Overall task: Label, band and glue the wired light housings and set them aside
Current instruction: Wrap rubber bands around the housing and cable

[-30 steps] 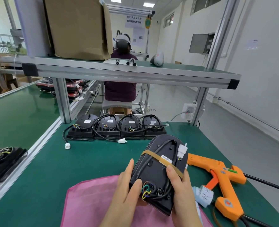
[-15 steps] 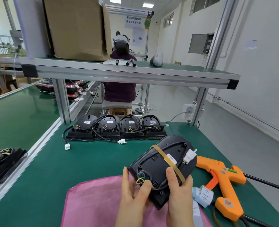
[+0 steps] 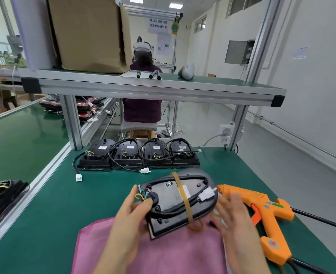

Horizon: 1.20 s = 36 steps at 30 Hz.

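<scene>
Head view, left hand (image 3: 131, 212) gripping banded housing (image 3: 181, 202), right hand (image 3: 232, 212) spread beside it

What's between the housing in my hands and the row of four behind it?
Head view: between held housing and row, only a white connector on green table.

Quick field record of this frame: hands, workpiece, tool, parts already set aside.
left hand: grips the wired end of the held housing, thumb on top
right hand: open, blurred, just right of the housing, not gripping it
held housing: back side up over the pink cloth, rubber band around it, white connector beside the cable
glue gun: lying on the table, right of the housing, not gripped
set aside: four housings in a row at the far edge
</scene>
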Tool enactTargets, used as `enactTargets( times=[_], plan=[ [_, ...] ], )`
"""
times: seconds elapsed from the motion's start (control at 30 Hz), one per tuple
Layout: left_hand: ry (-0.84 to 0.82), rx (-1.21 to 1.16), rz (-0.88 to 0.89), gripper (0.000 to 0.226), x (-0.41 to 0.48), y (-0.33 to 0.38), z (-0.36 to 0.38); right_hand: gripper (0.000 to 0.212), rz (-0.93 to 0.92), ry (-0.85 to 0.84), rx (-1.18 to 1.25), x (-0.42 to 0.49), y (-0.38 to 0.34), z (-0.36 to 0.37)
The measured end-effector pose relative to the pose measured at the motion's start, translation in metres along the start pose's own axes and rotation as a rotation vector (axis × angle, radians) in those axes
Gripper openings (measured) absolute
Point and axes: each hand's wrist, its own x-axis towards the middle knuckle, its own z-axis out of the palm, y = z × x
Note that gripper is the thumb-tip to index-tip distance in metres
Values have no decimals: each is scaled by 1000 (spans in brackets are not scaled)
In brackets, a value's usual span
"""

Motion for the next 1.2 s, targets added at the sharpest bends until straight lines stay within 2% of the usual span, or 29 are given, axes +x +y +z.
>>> enactTargets(
  times=[0.07,0.1,0.13,0.2,0.23,0.27,0.33,0.4,0.5,0.57,0.63,0.7,0.77,0.83,0.97,1.07,1.13,1.2],
  plan=[
    [-101,148,-7,59,4,19,-9,75,-39,21,-61,6,-21,-5],
    [-174,255,-11,64,5,28,-12,71,-26,-4,-119,10,-32,-4],
    [-257,374,-8,66,5,36,-14,55,29,-53,-175,12,-40,-2],
    [-435,595,-3,61,4,46,-12,15,122,-313,-365,8,-47,-5],
    [-522,675,-19,57,3,48,-9,12,159,-440,-515,9,-45,-3],
    [-604,722,-43,54,3,48,-6,27,187,-548,-657,10,-40,1],
    [-712,738,-79,54,6,46,1,63,338,-672,-662,10,-23,5],
    [-750,725,-87,54,12,41,5,63,415,-764,-503,5,-4,3],
    [-831,699,-150,52,25,31,4,64,440,-698,-313,0,6,1],
    [-813,643,-210,39,38,23,3,53,437,-607,-233,1,10,-5],
    [-656,633,-210,37,56,13,6,43,427,-518,-211,3,10,-12],
    [-533,881,-101,31,72,1,15,50,399,-470,-259,4,8,-16],
    [-530,1277,63,21,84,-12,25,55,364,-450,-326,5,5,-20],
    [-522,1454,150,17,90,-23,32,55,350,-455,-372,4,2,-22],
    [-525,1488,171,17,96,-31,35,57,418,-505,-293,4,3,-31],
    [-587,1574,215,13,99,-33,43,49,444,-552,-202,6,4,-31],
    [-586,1547,197,7,100,-35,47,45,456,-579,-159,7,3,-29],
    [-549,1469,171,14,102,-34,46,46,464,-619,-144,7,3,-26]
  ],
)
